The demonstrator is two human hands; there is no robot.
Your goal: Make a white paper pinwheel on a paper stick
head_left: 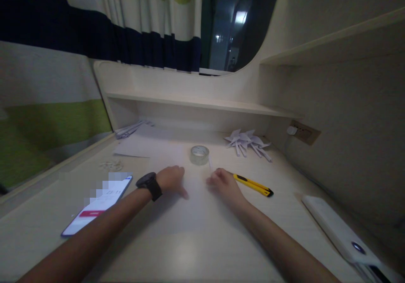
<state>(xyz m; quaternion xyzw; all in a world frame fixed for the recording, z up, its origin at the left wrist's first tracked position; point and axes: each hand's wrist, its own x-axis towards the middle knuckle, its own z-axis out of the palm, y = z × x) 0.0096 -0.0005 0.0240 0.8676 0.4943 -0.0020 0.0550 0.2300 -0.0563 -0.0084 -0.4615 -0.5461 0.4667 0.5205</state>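
Note:
A white sheet of paper [177, 219] lies on the desk in front of me, faint against the pale top. My left hand [171, 178], with a black watch on its wrist, rests on the sheet with thumb and fingers apart. At the paper's right edge is my right hand [221, 182], somewhat blurred, its fingers curled together. A thin white edge or strip [210, 162] shows just beyond those fingertips; what they pinch is hidden. Ahead, between the hands, stands a roll of clear tape [199, 155]. A yellow utility knife [253, 185] lies right of my right hand.
White paper pinwheels [245, 141] lie at the back right. More paper sheets [142, 143] and rolled paper sticks [131, 129] are at the back left. Small pale pieces [110, 165] lie near a lit phone [101, 205]. A white device [341, 228] sits right, below a wall socket [305, 131].

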